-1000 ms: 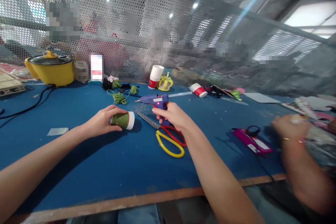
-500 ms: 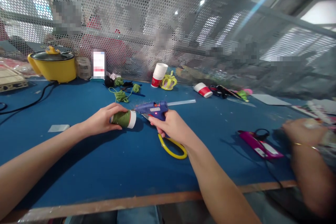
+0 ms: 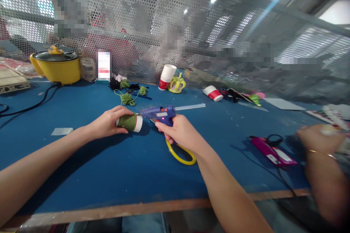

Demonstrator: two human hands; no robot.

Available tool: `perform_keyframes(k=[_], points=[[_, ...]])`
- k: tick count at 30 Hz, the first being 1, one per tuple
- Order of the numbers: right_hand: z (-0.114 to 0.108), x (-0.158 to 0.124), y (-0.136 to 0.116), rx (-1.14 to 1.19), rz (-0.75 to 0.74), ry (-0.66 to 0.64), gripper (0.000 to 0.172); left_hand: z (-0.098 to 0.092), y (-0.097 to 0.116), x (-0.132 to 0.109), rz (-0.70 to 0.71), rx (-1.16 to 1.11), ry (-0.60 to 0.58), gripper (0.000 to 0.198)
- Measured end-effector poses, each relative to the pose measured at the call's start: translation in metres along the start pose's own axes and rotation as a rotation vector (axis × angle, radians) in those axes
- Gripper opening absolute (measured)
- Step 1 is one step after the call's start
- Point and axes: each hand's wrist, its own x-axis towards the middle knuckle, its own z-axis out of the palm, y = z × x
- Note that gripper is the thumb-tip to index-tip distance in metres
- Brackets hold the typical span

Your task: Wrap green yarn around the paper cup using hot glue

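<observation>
- Head view, left: a yellow pot [image 3: 61,71] stands on the bench [image 3: 95,174]; the lit screen [image 3: 104,66] beyond it is blurred, nothing legible.
- Left hand [image 3: 109,122]: thumb and fingers clamped round the green-wrapped cup [image 3: 127,123], which lies on its side, white end to the right. It is probably light and hollow, the wrap grippy, the wall easy to dent; a gentle hold round the green part suits it.
- Glue gun [image 3: 156,112]: nozzle pointing left at the cup's white end; contact cannot be told. Likely stiff plastic, light, hot at the tip, so best held by the handle. Its pale label is too small to read; a red light glows.
- Right hand [image 3: 179,131]: closed round the glue gun's handle, above yellow-handled scissors [image 3: 178,159].
- Far right: a purple device [image 3: 266,151], its white label unreadable, near a co-worker's hand [image 3: 321,138].
</observation>
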Motion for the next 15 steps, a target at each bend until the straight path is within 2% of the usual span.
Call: perform_keyframes(k=[15], points=[[-0.0014, -0.0042, -0.0002, -0.045, 0.001, -0.028, 0.015, 0.0006, -0.0012, 0.0007, -0.074, -0.006, 0.002, 0.045]])
